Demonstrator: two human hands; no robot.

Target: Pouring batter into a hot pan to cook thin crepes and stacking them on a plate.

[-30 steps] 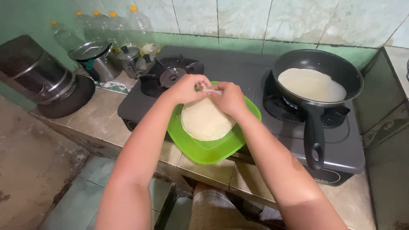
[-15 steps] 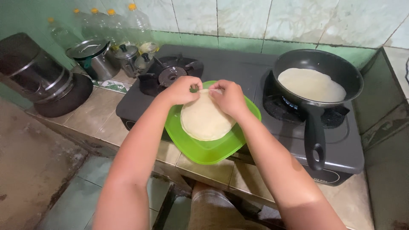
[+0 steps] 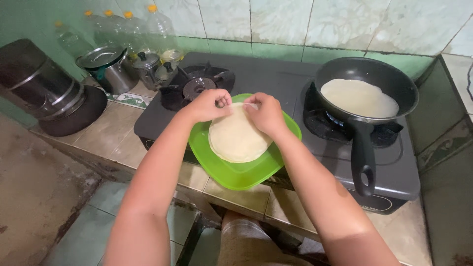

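Where the stack of thin, pale round crepe wrappers (image 3: 237, 139) lay in the middle of the frame, it rested inside a bright green square plastic plate (image 3: 231, 173) set on the near edge of the dark grey two-burner gas stove (image 3: 276, 79). The sheets looked very light, limp and easy to tear, probably clinging a little to one another, so the far rim seemed the place to take one, pinched gently and peeled off slowly rather than tugged. The left hand (image 3: 209, 104) had its fingers (image 3: 222, 102) drawn narrow in a pinch at the top edge of the stack. The right hand (image 3: 266, 112) sat just beside it at the same edge, fingers (image 3: 250, 107) bent down and touching the top sheet; whether they gripped it I could not tell. In the upper right of the frame, a black round non-stick frying pan (image 3: 367, 88) stood on the right burner with another pale wrapper (image 3: 358, 97) spread flat in it. In the upper left, steel lidded pots (image 3: 106, 66) and clear bottles with yellow caps (image 3: 148, 24) stood on the tiled tabletop (image 3: 111, 133).
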